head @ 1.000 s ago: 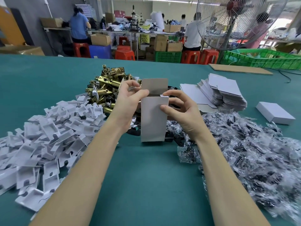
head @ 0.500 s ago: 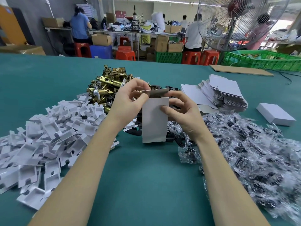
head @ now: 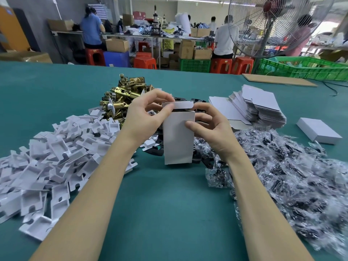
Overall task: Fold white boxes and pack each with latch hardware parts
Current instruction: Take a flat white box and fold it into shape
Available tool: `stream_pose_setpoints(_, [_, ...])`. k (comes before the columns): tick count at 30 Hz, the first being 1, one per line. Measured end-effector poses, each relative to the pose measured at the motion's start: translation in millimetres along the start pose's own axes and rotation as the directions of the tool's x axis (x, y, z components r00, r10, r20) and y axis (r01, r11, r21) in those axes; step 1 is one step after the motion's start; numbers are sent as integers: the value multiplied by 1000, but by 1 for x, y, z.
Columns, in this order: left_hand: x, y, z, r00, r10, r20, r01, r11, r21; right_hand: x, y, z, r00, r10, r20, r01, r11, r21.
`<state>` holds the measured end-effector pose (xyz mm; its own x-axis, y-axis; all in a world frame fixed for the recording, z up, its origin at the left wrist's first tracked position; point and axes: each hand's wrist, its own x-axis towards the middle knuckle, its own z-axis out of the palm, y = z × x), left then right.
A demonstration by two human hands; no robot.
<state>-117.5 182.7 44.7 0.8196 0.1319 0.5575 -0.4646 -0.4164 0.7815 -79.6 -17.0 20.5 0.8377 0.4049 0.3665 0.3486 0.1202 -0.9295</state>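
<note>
— What is seen around the white box (head: 178, 137)?

— The box is held upright above the green tabletop (head: 169, 204). To the left of the box, a big heap of white plastic trays (head: 52, 157) is spread out. Behind the box and a bit left, a pile of shiny gold latch parts (head: 120, 97) is stacked. To the right of the box, many clear crinkly bags of small black parts (head: 293, 176) are piled up. Behind the box to the right, a stack of flat white cards (head: 261, 106) is laid, and farther right of the box one closed white box (head: 318, 130) is set down. Some flat black pieces (head: 156, 150) are partly hidden behind the box.

— How is the box held?

— Its top flap (head: 181, 106) is pinched by the left hand (head: 145, 117), thumb in front and fingers curled behind. The flap is bent over the open top. The right side of the box is gripped by the right hand (head: 209, 129), with the thumb pressed flat on the front face and the fingers wrapped behind. So both grips are closed on the box.

— What is the box like?

— It is a tall thin shape made of smooth white card, with plain flat sides.
</note>
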Motion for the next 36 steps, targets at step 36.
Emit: stream_pose_setpoints(36, [1,8,-13,983,37,182,-72,980,184,1,-6,-1,999,-21,42,22,999,-43])
